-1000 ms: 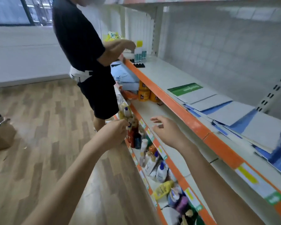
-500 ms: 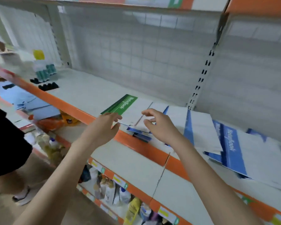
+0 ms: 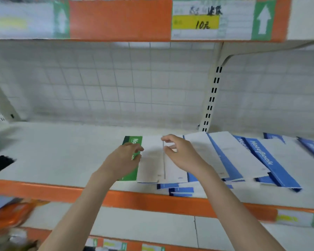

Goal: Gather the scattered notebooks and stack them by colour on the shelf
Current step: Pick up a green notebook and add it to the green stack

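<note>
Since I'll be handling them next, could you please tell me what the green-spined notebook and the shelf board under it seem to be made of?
Green-spined white notebook: likely paper with a thin card cover, matte; it lies flat with slim edges. White shelf board with orange front strip: probably painted metal, smooth with a faint sheen, though blur leaves this open.

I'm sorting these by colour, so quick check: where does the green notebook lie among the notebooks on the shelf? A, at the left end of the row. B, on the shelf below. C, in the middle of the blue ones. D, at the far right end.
A: the green notebook lies at the left end, under the left hand, with the blue notebooks fanned out to its right.
</note>
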